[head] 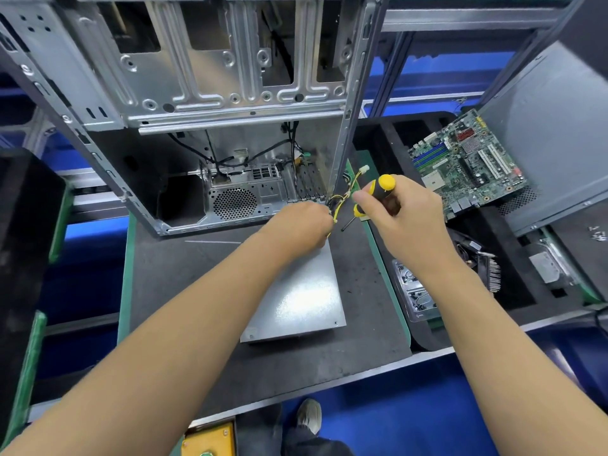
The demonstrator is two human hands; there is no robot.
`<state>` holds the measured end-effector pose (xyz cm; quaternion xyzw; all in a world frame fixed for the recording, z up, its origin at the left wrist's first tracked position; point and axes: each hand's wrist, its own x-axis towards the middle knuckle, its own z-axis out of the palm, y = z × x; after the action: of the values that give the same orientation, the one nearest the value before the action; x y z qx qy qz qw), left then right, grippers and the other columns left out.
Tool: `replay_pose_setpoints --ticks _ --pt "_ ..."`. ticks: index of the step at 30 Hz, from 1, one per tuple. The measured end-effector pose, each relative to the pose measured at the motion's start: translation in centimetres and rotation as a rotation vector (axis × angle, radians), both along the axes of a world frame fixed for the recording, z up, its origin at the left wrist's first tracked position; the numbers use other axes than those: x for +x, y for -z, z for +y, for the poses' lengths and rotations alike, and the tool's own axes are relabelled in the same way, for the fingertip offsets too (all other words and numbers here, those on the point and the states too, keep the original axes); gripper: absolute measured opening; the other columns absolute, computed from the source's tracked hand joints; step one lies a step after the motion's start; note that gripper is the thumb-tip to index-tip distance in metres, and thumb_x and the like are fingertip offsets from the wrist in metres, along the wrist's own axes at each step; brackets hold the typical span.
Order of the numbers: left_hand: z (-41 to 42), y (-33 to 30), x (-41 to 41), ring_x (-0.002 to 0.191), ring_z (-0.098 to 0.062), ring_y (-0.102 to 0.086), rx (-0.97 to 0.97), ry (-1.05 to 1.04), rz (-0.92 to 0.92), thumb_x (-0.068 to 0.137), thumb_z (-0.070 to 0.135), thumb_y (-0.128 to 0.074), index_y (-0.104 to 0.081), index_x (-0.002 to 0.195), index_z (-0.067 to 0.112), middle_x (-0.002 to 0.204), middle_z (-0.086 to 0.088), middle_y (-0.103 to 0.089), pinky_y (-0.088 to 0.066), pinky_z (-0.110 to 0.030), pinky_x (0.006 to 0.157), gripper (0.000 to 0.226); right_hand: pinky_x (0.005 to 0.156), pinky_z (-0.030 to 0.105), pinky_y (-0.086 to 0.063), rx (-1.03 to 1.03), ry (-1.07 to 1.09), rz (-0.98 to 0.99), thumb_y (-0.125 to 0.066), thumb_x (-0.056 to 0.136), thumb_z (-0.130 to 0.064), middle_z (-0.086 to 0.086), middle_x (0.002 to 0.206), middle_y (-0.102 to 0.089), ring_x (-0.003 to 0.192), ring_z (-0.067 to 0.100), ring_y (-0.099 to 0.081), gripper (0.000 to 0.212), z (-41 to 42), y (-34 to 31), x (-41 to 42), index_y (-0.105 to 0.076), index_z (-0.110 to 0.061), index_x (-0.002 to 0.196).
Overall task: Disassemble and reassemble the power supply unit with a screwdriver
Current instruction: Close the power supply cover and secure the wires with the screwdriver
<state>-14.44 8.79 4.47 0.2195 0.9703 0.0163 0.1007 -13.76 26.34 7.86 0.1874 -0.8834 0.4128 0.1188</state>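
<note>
— Grey sheet metal, that's the power supply unit (296,297): it lies flat on the dark mat (184,291), out of the open computer case (204,103), directly under my left forearm. Its long side runs away from me, toward the case.

— And your hands?

— Both sit at its far end, close together but not touching. My left hand (297,225) is curled around the yellow and black cable bundle (339,202) where it leaves the unit. My right hand (399,213) is wrapped around the yellow-and-black screwdriver (378,192), shaft angled down and left toward the mat, tip just beside the unit's far right corner. The left is the nearer one to the housing.

— Which screw do you go for?

— I can't tell. My left hand and forearm cover the far edge and most of the lid. Only the near corners show, and small marks there could be screws or holes
</note>
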Motion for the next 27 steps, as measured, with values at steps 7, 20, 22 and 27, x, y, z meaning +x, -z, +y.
replay_pose_setpoints --ticks 7,20,22,27 --pt "-1.8 0.6 0.0 0.104 -0.02 -0.055 0.272 -0.101 -0.107 0.092 0.018 -0.064 -0.072 0.103 0.017 0.099 0.003 -0.051 -0.028 -0.023 0.07 0.014 0.068 0.036 -0.046 -0.01 0.036 -0.021 -0.067 0.091 -0.038 0.006 0.077 -0.066 0.069 0.021 -0.056 0.029 0.5 0.0 0.1 -0.067 -0.011 0.082" --pt "-1.9 1.4 -0.1 0.109 -0.019 -0.052 0.28 -0.074 -0.125 0.093 0.025 -0.068 -0.071 0.113 0.022 0.091 0.01 -0.037 -0.024 -0.025 0.071 0.02 0.066 0.039 -0.047 -0.014 0.038 -0.025 -0.065 0.092 -0.041 0.006 0.078 -0.065 0.067 0.021 -0.055 0.03 0.8 0.7 0.1 -0.066 -0.013 0.081" --pt "-2.0 1.4 -0.1 0.107 -0.02 -0.053 0.273 -0.04 -0.11 0.093 0.023 -0.068 -0.073 0.113 0.02 0.09 0.009 -0.037 -0.026 -0.026 0.072 0.02 0.066 0.039 -0.047 -0.02 0.036 -0.024 -0.065 0.092 -0.04 0.006 0.078 -0.064 0.067 0.021 -0.055 0.029 0.7 0.7 0.1 -0.066 -0.013 0.082" --pt "-2.2 1.5 0.2 0.101 -0.022 -0.055 0.273 0.031 -0.063 0.093 0.018 -0.067 -0.075 0.11 0.017 0.092 0.005 -0.044 -0.041 -0.031 0.075 0.019 0.066 0.039 -0.047 -0.025 0.033 -0.028 -0.063 0.092 -0.041 0.006 0.078 -0.064 0.068 0.021 -0.056 0.03 0.7 0.9 0.1 -0.065 -0.013 0.082"
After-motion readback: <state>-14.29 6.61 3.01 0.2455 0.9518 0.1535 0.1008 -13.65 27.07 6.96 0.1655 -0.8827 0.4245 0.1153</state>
